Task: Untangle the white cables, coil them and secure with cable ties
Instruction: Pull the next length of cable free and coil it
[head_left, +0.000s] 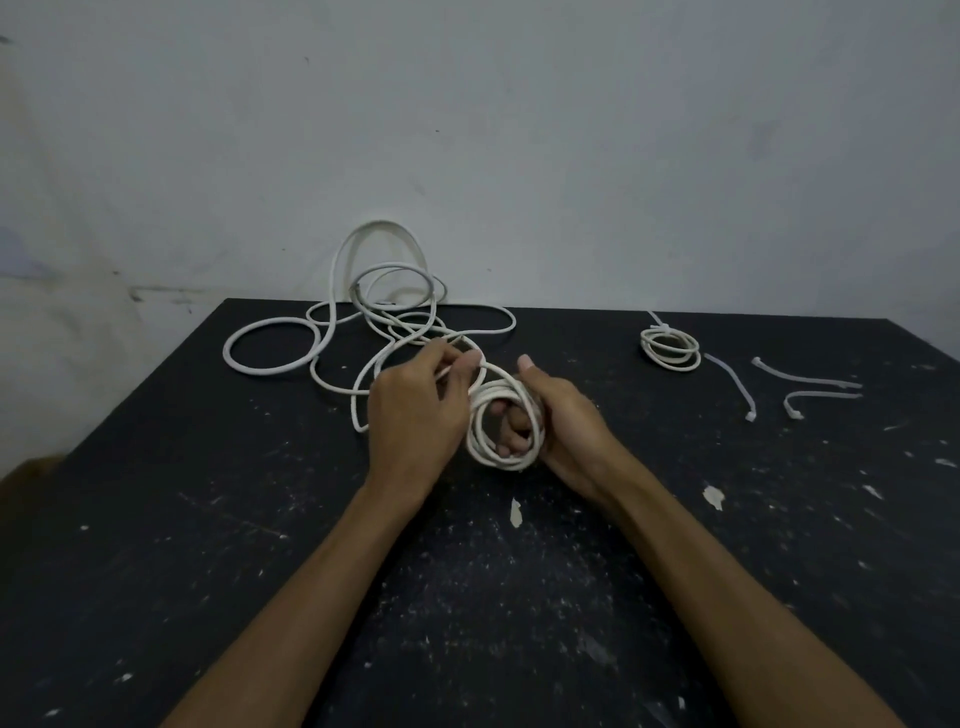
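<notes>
— Right hand (561, 415)?
— Curled round a half-made coil (501, 423) of white cable, held upright just above the black table (208, 519). Thumb up and straight along the top of the loops; three fingertips (514, 415) showing through the ring from behind, bent round the strands.

— Left hand (415, 410)?
— Just beside the coil, back toward the camera. Thumb and forefinger closed in a narrow pinch on the free strand (485, 366) feeding into the coil. Other fingers curled; hard to tell whether touching anything.

— Rest of the cable?
— Trailing from the pinch into a loose tangle (384, 306) at the table's far edge, one tall loop rising against the grey wall (519, 130), one flat ring lying out to the left. How many cables in there: cannot tell, too many crossings.

— Anything finished?
— A small tied coil (670, 349) far right, well apart from the hands, tie tail poking up behind. Near it three loose cable ties (802, 382), lying flat and slightly blurred.

— Hidden parts?
— Left palm and fingertips, behind the hand itself. Lower rim of the held coil partly behind the right palm. Cable ends not made out. Both forearms cut off by the bottom edge.
</notes>
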